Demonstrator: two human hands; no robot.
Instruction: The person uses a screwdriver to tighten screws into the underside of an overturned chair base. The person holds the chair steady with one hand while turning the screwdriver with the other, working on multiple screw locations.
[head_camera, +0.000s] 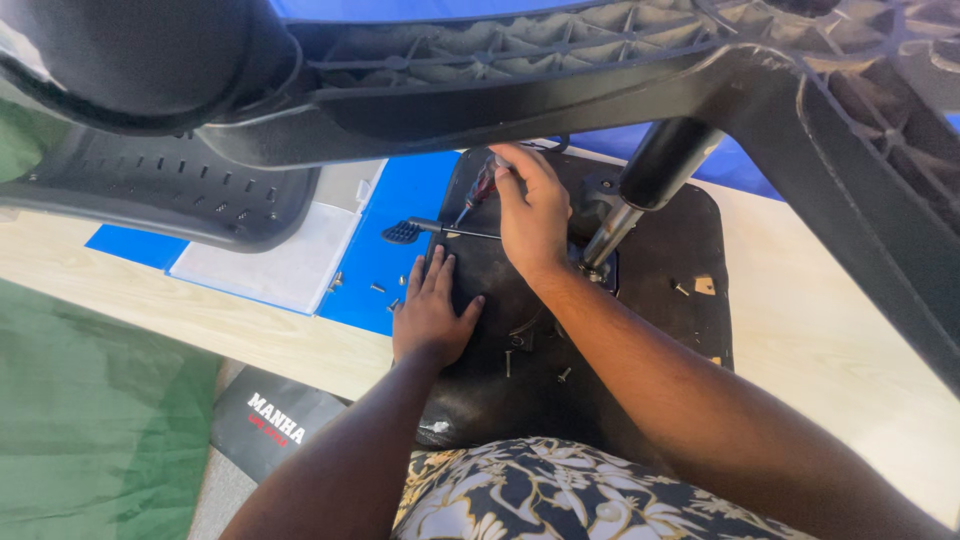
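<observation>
Your right hand (532, 215) grips the screwdriver (478, 192) over the upturned seat base (660, 330) on the tabletop (830, 340), left hand (432, 312) flat, fingers open; loose screws (378, 288) may roll off.

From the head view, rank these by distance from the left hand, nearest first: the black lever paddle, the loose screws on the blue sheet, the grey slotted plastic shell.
Measured from the left hand, flat on the black seat underside:
1. Loose screws on the blue sheet, just to its left.
2. Black lever paddle, above its fingertips.
3. Grey slotted plastic shell, far up and left.
</observation>
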